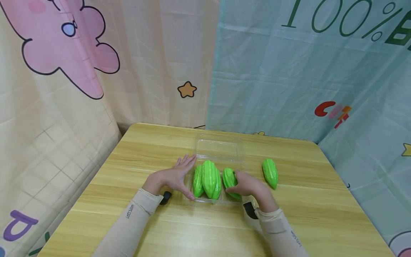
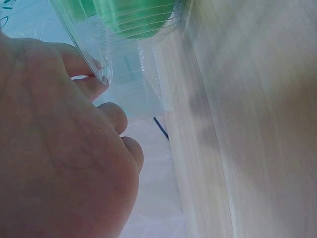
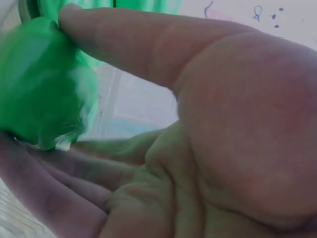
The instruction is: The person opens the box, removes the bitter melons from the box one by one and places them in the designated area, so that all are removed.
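A clear plastic box (image 1: pixel 218 202) lies on the table with its hinged lid (image 1: pixel 218 148) folded back. Several green ribbed star fruits (image 1: pixel 208 178) fill its left side, one on top of others. My left hand (image 1: pixel 174 177) is spread along the box's left side, its fingers right at the rim in the left wrist view. At the box's right side, my right hand (image 1: pixel 252 185) grips another star fruit (image 1: pixel 228 178) between thumb and fingers. The right wrist view shows that star fruit (image 3: pixel 49 89) close up, the fingers beneath it.
One more star fruit (image 1: pixel 270 174) lies on the wooden table (image 1: pixel 154 142), to the right of the box. Printed curtains (image 1: pixel 160 64) hang behind the table and at both sides. Each wrist carries a dark strap piece (image 1: pixel 165 197) below the sleeve.
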